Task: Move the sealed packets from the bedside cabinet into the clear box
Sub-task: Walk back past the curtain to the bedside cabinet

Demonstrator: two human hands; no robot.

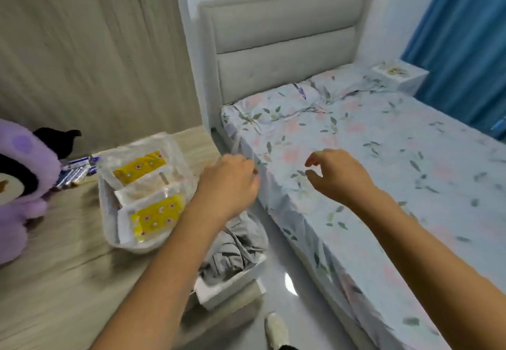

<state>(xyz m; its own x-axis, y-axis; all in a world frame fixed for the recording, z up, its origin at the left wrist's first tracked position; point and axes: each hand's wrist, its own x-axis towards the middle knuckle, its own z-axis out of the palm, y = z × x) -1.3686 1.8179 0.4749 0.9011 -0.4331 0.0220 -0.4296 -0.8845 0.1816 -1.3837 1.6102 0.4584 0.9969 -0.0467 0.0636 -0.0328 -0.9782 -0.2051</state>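
- I see the bed (pixel 369 157) filling the right of the scene under a floral sheet, its near-left edge running down toward me.
- Left of it is the wooden cabinet top (pixel 54 281), with a bare stretch near me.
- A purple plush toy (pixel 19 185) sits at the cabinet's far-left edge.
- The clear box (pixel 142 196) stands near the cabinet's right edge, holding sealed packets (pixel 156 215) with yellow patches (count unclear in the blur).
- A white bin (pixel 232 275) of grey cloth sits on the floor between cabinet and bed.
- My left hand (pixel 230 182) hovers beside the box, fingers curled, holding nothing I can see.
- My right hand (pixel 336 174) hangs over the bed edge, fingers loosely bent, empty.
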